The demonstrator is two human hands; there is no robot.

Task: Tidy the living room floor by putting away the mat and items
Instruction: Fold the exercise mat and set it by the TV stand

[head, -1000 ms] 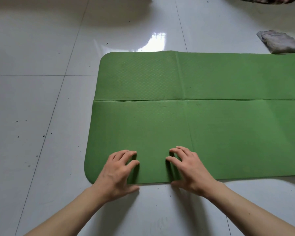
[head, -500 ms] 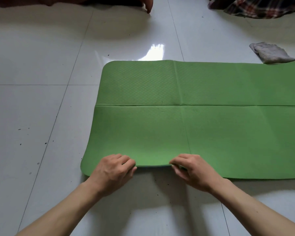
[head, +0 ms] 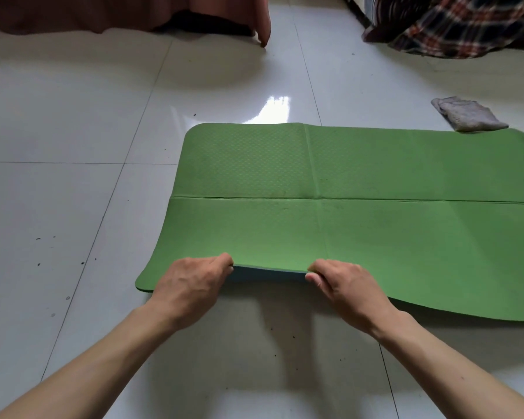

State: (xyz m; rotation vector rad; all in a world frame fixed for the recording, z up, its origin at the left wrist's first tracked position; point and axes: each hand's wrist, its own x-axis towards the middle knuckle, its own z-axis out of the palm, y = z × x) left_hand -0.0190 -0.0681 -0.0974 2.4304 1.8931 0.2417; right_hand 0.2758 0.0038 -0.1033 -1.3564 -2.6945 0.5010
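Head view: green mat (head: 360, 176) lies on the tiled floor (head: 73, 140), running from centre out past 3 o'clock, w/ crease lines across it. Both hands are at its 6 o'clock edge. Left hand (head: 194, 282) & right hand (head: 347, 287) each curl round that edge and pinch it. The edge is raised a bit, so the bluish underside shows btwn them; rest of mat is flat. Step in hand, prob.: start of folding the mat. Next move needs an even lift w/ both hands, carrying the edge toward 12 o'clock over the middle crease. Grey cloth (head: 466, 114) at 2 o'clock, by mat's far edge, not yet picked up.
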